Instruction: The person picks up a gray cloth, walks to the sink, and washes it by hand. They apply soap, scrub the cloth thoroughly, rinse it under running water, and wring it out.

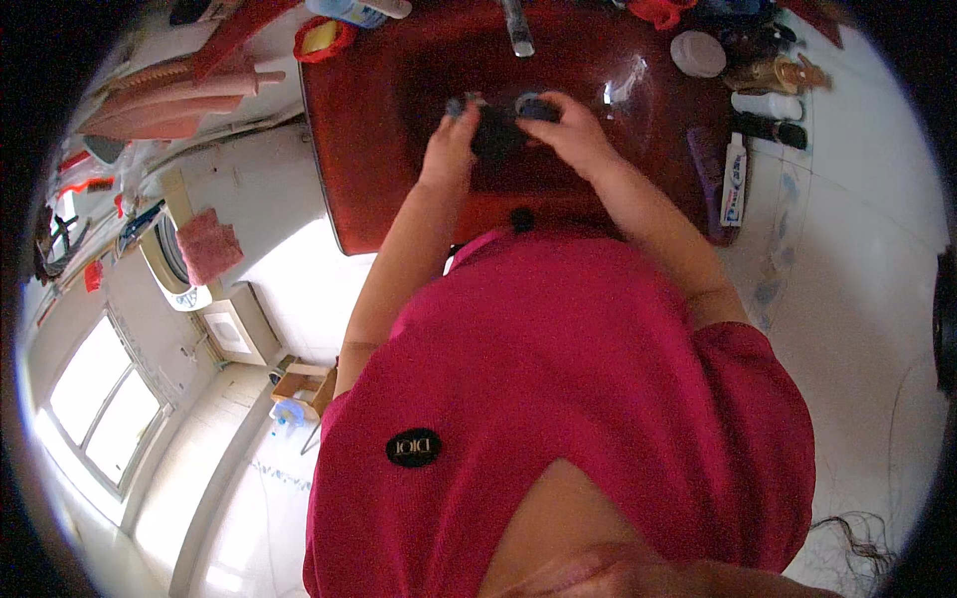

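Observation:
Both of my hands are over a dark red washbasin [374,172], below the metal faucet [517,34]. Between them is a dark item [499,133], perhaps cloth; blur and shadow hide its exact kind. My left hand [451,146] grips its left side, and a dark bit shows past the fingertips. On the other side, the fingers and thumb of my right hand [572,131] close around a dark rounded part [537,108] with a paler rim. Whether that part belongs to the same item, I cannot tell. No water stream is visible from the faucet.
A red dish [303,51] with yellow soap [320,35] sits at the basin's back left corner. Along the right edge lie a purple comb [705,176], a toothpaste box [734,183], a round white container [697,54] and several bottles. Pink towels [179,97] hang at left.

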Demonstrator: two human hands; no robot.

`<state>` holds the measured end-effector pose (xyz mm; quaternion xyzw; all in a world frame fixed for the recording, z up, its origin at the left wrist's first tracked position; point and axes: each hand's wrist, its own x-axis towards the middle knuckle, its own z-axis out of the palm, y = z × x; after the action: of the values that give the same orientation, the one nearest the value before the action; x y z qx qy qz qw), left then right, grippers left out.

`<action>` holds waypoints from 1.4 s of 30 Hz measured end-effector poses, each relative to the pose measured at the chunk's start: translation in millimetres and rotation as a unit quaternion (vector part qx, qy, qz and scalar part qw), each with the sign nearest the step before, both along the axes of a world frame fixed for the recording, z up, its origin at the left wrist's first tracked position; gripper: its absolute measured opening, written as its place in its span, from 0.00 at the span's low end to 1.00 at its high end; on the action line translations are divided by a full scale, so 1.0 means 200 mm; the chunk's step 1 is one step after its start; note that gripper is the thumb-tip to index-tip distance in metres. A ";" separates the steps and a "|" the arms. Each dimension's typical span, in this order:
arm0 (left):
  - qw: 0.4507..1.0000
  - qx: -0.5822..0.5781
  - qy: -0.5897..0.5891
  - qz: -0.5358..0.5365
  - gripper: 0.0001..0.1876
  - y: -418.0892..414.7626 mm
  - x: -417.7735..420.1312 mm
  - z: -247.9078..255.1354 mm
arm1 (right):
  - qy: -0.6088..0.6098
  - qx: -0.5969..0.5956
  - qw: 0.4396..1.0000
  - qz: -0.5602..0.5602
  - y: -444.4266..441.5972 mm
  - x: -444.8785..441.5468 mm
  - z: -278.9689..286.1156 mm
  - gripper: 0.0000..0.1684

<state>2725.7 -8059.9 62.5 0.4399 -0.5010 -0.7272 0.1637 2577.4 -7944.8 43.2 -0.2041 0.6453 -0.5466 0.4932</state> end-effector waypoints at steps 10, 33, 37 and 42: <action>0.900 0.337 0.275 0.038 0.25 -0.07 0.00 0.14 | -0.128 -0.099 0.987 -0.003 0.07 -0.10 0.04 0.21; 0.958 0.137 0.048 0.249 0.17 -0.20 0.12 -0.18 | -0.337 -0.141 0.914 -0.175 0.10 -0.14 0.19 0.13; 0.940 0.174 -0.012 0.294 0.17 -0.26 0.23 -0.28 | -0.335 -0.153 0.908 -0.199 0.06 -0.16 0.31 0.12; 0.952 0.245 -0.049 0.179 0.22 -0.22 0.25 -0.32 | 0.106 0.026 0.993 -0.045 0.05 -0.18 0.01 0.16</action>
<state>2775.6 -8104.6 -1.3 0.5843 -0.2283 -0.7635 0.1536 2542.0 -7935.4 45.5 -0.2185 0.7168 -0.5265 0.4016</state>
